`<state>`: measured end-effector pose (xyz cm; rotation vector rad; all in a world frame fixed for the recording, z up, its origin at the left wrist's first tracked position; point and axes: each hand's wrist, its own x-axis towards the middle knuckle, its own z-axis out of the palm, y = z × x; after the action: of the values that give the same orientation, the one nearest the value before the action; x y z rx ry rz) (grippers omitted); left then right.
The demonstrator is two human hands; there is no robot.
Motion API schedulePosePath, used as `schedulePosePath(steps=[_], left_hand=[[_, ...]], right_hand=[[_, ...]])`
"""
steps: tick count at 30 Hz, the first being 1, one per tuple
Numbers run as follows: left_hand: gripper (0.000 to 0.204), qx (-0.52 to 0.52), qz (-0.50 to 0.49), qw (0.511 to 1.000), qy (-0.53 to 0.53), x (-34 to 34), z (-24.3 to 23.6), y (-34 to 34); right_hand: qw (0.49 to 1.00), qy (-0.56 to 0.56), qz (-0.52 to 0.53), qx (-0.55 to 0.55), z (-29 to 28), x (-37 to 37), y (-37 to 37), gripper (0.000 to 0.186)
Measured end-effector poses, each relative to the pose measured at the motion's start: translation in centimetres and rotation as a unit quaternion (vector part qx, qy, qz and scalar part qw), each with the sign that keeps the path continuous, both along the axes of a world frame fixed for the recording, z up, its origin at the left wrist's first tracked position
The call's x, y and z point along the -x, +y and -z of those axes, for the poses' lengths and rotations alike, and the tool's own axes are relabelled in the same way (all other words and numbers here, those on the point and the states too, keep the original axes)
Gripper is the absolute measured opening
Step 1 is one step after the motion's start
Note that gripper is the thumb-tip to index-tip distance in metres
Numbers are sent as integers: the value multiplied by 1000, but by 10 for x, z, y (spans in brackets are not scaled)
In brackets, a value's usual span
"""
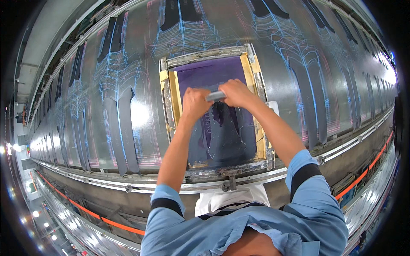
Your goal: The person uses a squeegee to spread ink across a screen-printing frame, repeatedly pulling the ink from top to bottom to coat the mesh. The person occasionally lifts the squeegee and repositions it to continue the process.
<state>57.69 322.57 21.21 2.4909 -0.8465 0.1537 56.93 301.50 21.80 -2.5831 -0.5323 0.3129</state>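
My left hand [197, 102] and my right hand [238, 92] are closed side by side on a squeegee [215, 96], its grey grip showing between them. Both arms reach forward, holding it over the far half of a screen-printing frame [209, 56]. Most of the squeegee's blade is hidden under the hands. The frame's mesh [205, 72] is purple at the far end and darker, greyish toward me, where stencil shapes and lettering show. Yellow tape [176, 98] runs along the inner sides of the worn frame.
Under the frame lies a long, shiny printing table [147, 85] marked with blue and pink lines. Dark cut pieces [124, 128] lie on it in rows left and right. A metal rail [106, 182] follows the near edge, and a clamp [229, 181] sits at the frame's near side.
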Motion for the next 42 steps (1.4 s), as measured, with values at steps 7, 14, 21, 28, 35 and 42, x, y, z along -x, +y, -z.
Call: schedulePosePath(steps=[7,14,21,28,35,42], left_hand=[[15,-17,30,997,74,170,-17,14],[19,-36,47,998,38,63,-27,6],[22,-63,14,997,47,-39,-8,-10],[23,-52,-8,996,68,-14,-9,-4],[34,-61,27,994,84,154,-12,15],[30,-81,-10,997,11,175,-34,19]], right_hand=[[999,-3,-44,-1,-8,181,6,18],[998,-10,-56,14,-20,67,-7,18],[997,71,27,9,-8,-33,-13,24],[998,66,16,-3,-12,-14,-3,18],[998,39,-45,-11,-2,157,5,34],[958,-159,233,-49,-32,128,-37,50]])
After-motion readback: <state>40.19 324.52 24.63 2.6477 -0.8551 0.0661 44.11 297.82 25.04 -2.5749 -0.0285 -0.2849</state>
